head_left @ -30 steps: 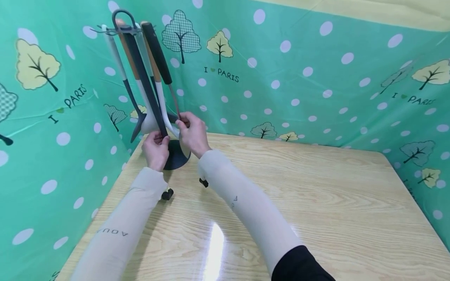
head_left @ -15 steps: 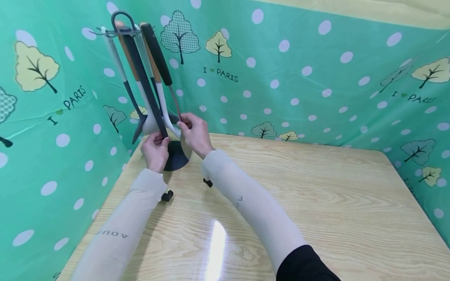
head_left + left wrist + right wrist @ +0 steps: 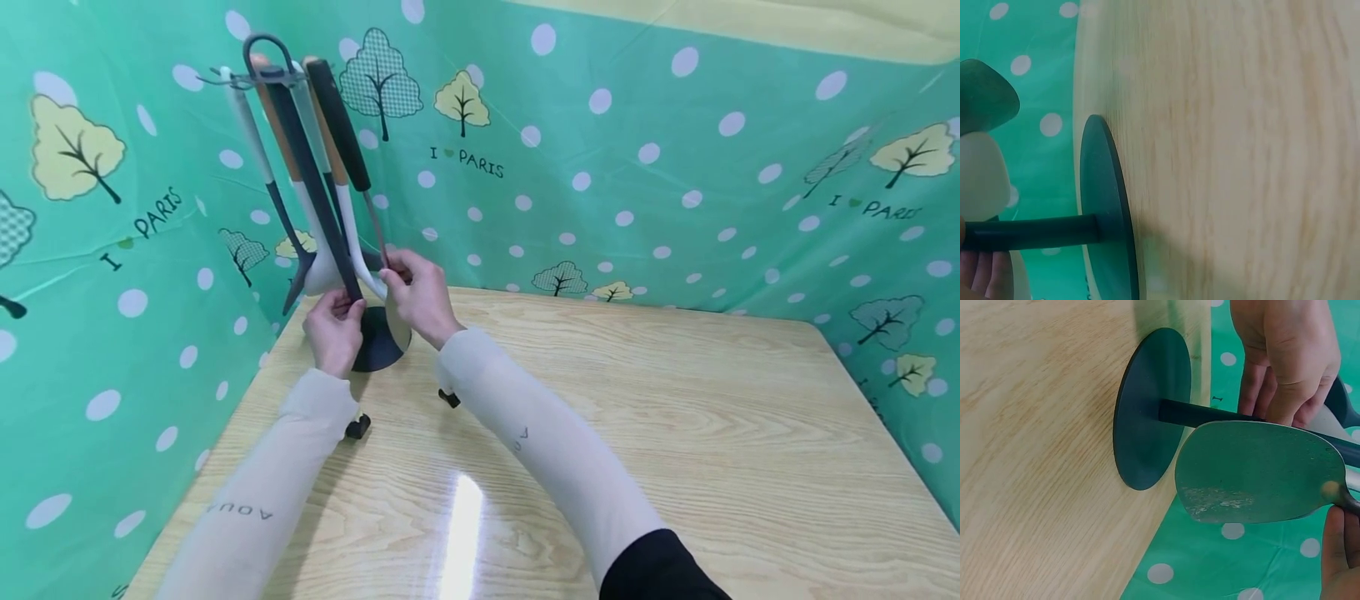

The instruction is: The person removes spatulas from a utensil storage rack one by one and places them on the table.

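Observation:
A black utensil stand with a round base stands at the table's far left. My left hand grips its post low down, and the fingers round the post show in the right wrist view. My right hand pinches the thin neck of a metal spatula with a black handle. The spatula's broad blade hangs beside the post, above the base. Around the post hang several other utensils, among them a white one with a wooden handle and one with a pale green handle.
The wooden table stretches right and toward me. A green dotted cloth forms the backdrop behind and on the left, close to the stand. Small black devices sit under both wrists. A bright reflection lies on the tabletop.
The stand with its utensils has shifted slightly to the right, both hands moving along with it. Both grips look the same as before. The head view has tilted a little.

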A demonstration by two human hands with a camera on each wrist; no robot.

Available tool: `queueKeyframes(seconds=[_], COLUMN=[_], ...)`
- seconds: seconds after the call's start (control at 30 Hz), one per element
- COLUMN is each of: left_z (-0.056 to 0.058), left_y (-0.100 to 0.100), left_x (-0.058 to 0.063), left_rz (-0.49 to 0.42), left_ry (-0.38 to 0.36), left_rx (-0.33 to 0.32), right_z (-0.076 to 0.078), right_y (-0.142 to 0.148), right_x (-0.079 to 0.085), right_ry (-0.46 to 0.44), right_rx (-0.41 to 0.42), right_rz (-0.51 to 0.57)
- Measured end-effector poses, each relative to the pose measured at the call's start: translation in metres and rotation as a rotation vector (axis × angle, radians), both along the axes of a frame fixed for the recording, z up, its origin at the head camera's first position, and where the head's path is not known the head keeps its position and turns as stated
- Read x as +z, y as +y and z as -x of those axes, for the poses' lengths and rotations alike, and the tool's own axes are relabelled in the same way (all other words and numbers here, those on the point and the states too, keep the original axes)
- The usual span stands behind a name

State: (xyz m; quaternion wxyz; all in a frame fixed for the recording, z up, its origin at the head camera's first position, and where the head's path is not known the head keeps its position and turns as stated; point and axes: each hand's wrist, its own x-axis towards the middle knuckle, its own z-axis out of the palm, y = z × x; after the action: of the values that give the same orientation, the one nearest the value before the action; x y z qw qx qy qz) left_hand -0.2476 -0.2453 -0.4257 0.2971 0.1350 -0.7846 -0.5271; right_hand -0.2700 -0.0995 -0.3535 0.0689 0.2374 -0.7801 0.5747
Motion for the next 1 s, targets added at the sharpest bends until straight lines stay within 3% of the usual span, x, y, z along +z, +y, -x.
queueKeyframes(seconds=[1.0], left_z=[-0.018], left_y=[0.021], left_x=[-0.003], left_rz=[0.032], left_ry=[0.035], left_rx=[-0.055], right_z=[-0.026], right_y=[0.030], right_x=[-0.004], right_ry=[0.039], right_rx=[-0.002], right_rz=[0.032])
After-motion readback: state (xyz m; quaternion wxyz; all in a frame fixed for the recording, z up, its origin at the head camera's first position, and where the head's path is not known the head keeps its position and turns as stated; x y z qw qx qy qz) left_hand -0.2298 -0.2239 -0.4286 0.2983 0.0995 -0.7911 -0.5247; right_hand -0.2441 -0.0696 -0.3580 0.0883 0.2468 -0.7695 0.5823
